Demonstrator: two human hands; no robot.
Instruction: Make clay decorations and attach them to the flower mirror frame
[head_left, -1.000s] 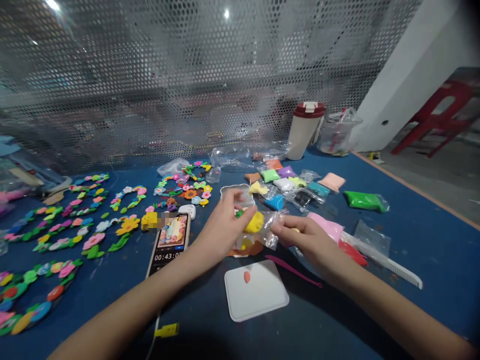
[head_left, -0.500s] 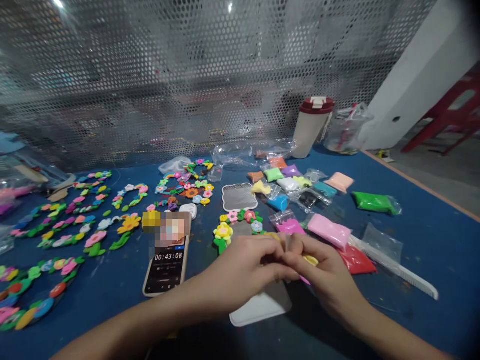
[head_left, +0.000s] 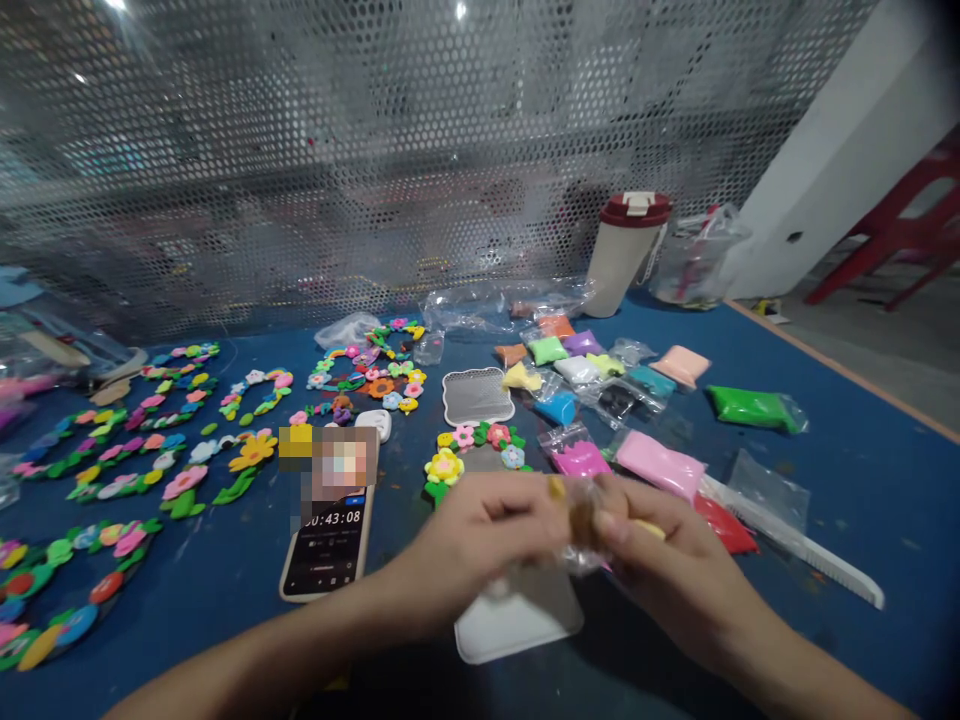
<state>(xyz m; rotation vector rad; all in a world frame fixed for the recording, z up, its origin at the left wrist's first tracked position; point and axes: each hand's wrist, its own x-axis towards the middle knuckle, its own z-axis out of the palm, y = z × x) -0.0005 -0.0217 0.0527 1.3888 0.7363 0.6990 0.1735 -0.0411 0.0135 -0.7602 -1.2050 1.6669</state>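
Observation:
My left hand [head_left: 487, 540] and my right hand [head_left: 660, 565] meet above a white plastic board [head_left: 521, 625], and both pinch a small transparent plastic bag [head_left: 585, 530]. Brownish clay shows in the bag, and a bit of yellow clay [head_left: 649, 529] sticks out by my right fingers. The motion blurs this spot, so the exact shape stays hidden. Just beyond my left hand lies a foam-clay flower cluster [head_left: 472, 455] on the blue table [head_left: 840, 470]. A pink clay packet [head_left: 660, 465] lies beyond my right hand.
Several clay flower rings [head_left: 172, 470] lie to the left, with a phone [head_left: 326, 550] showing a timer. Several clay packets, a mesh pad [head_left: 477, 396], a white comb [head_left: 795, 540] and a lidded cup [head_left: 622, 265] stand farther right. A perforated metal screen [head_left: 375, 150] rises behind.
My hands have left the yellow clay's earlier spot above the flower cluster, moved nearer me and come together. They have parted slightly since the last frame, showing the bag between them.

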